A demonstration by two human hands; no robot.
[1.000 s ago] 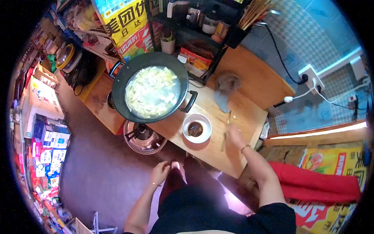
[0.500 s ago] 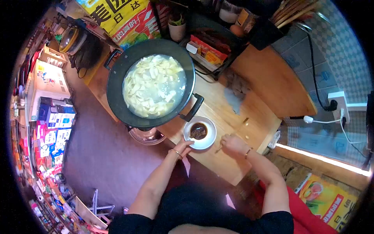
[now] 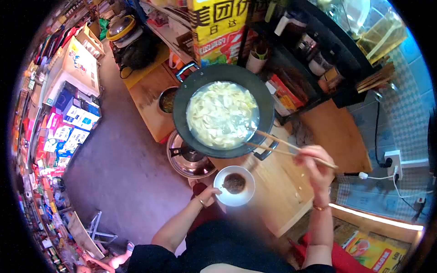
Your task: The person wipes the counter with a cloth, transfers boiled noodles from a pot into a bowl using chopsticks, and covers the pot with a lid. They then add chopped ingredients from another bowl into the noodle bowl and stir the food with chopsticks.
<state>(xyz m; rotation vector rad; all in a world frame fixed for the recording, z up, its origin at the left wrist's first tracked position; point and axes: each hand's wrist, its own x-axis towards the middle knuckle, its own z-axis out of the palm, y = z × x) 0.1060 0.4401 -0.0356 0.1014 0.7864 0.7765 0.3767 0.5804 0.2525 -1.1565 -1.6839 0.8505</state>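
My left hand [image 3: 208, 195] pinches the left rim of a white bowl [image 3: 248, 193] with dark brown sauce [image 3: 234, 183] in it. The bowl is near the front edge of the wooden table. Raised over the table's right part, my right hand [image 3: 315, 166] grips a pair of chopsticks [image 3: 291, 154], their tips spread apart at the lower right rim of the wok. The big dark wok [image 3: 182, 111] holds cloudy water and many pale, flat pieces of dough or noodle [image 3: 221, 109]. Its black handle [image 3: 265, 150] lies just below the chopsticks.
Left of the wok's base is a steel pot with a lid [image 3: 185, 159]; a small bowl of chopped food [image 3: 167, 100] sits behind it. A dark shelf with jars [image 3: 321, 61] stands behind the table [image 3: 277, 200]. Another person's arm [image 3: 107, 263] shows at lower left.
My right hand has risen from the tabletop and brought the chopsticks to the wok's rim. My left hand still holds the bowl. The camera view has shifted.
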